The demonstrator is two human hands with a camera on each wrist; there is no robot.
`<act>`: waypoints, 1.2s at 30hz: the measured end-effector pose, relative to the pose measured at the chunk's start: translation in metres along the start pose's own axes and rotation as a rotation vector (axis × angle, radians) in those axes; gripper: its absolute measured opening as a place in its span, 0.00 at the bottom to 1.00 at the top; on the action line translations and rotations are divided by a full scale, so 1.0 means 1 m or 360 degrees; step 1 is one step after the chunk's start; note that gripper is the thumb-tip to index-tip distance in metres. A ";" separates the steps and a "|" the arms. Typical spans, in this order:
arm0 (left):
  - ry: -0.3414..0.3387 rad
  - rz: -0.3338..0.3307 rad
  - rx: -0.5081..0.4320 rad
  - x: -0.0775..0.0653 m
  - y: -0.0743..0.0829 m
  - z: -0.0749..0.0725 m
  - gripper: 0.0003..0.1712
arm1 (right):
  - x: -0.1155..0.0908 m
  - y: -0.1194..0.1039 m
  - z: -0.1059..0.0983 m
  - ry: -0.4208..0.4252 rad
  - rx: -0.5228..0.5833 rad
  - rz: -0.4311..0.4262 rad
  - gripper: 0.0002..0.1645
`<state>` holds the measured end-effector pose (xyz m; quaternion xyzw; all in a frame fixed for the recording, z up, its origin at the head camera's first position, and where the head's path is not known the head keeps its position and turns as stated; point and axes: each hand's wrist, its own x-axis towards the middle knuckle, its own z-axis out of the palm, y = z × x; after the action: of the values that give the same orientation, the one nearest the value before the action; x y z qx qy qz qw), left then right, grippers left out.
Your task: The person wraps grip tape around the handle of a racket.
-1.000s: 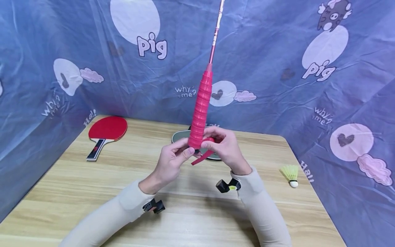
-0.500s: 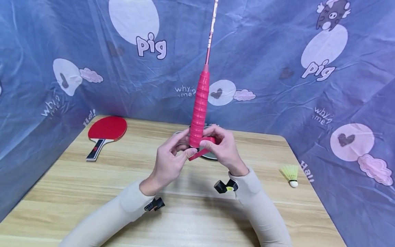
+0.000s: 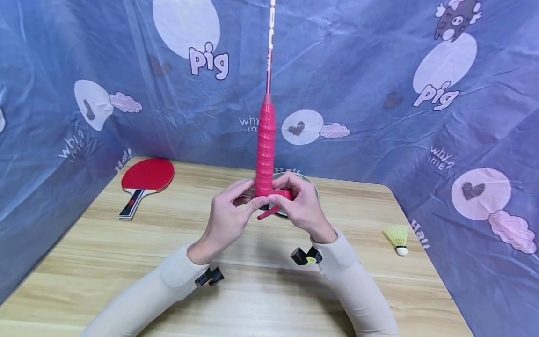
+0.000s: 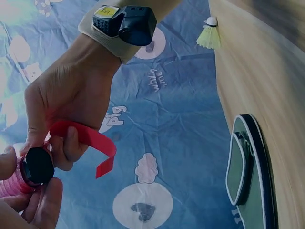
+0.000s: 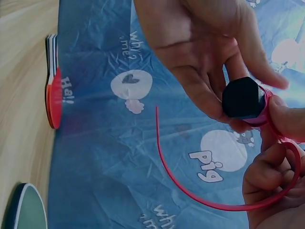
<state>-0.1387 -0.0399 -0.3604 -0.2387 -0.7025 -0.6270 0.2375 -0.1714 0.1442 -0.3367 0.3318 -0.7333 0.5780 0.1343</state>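
A badminton racket stands upright in the head view, its ridged handle [image 3: 265,150] wrapped in pinkish-red tape; its head is out of frame. The person's left hand [image 3: 225,217] holds the handle's lower end between thumb and fingers. Close against the same end, the right hand [image 3: 302,206] pinches the red grip tape [image 4: 97,140], with its thumb pressed to the handle. A loose tail of tape curves away below the right hand. The wrist views show the black butt cap [image 5: 243,98] facing the cameras, uncovered by tape.
A red table tennis bat [image 3: 147,175] lies at the table's back left. On the right is a yellow shuttlecock [image 3: 396,236]. Behind the hands lies a green case [image 4: 237,171] with dark and white edging. Patterned blue cloth [image 3: 353,84] walls in the table [image 3: 252,299].
The racket has swung from leaning right to nearly vertical, its shaft moving left. Both hands stay at the handle's lower end, with the right shifting slightly left.
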 end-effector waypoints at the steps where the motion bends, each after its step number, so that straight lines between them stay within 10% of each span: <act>1: 0.0014 -0.0018 0.0009 0.000 0.000 -0.001 0.24 | 0.000 0.000 0.001 -0.0002 0.0002 0.0003 0.12; 17: -0.0099 -0.0191 -0.0201 0.003 0.004 -0.008 0.21 | 0.000 0.003 0.001 -0.0055 0.0301 0.0057 0.23; 36: -0.0194 -0.0382 -0.0277 0.008 0.000 -0.016 0.16 | 0.003 0.005 0.016 -0.0014 0.0177 0.0048 0.14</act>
<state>-0.1444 -0.0556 -0.3541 -0.2103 -0.6822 -0.6937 0.0961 -0.1736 0.1288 -0.3440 0.3302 -0.7055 0.6184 0.1035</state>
